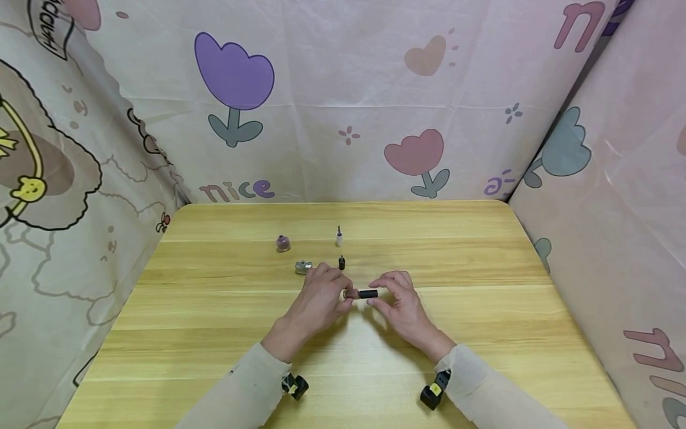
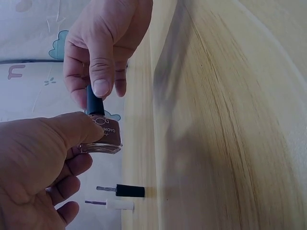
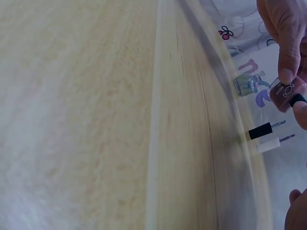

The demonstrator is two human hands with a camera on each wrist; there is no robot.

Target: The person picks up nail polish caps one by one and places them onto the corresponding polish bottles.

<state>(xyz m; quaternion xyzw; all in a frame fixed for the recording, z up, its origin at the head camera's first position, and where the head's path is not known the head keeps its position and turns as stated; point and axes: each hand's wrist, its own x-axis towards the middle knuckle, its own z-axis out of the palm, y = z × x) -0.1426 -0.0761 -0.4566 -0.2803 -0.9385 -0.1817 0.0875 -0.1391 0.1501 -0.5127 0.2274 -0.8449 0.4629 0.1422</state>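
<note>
My left hand (image 1: 320,296) pinches a small brownish-pink nail polish bottle (image 2: 109,136) between thumb and fingers, holding it sideways in the head view. Its black cap (image 1: 368,294) sits at the bottle's neck and points right. Around that cap, my right hand (image 1: 399,305) has its thumb on one side and its fingertips on the other. The left wrist view shows the right thumb lying over the cap and a finger behind it. Part of the bottle is hidden under the left fingers.
Beyond the hands, a black brush cap (image 1: 342,263) and a white brush cap (image 1: 339,239) stand with brushes upward. A purple polish bottle (image 1: 283,243) stands left of them, with a greyish glass bottle (image 1: 302,267) nearer the left hand. Printed cloth (image 1: 321,71) hangs behind the wooden table (image 1: 203,333).
</note>
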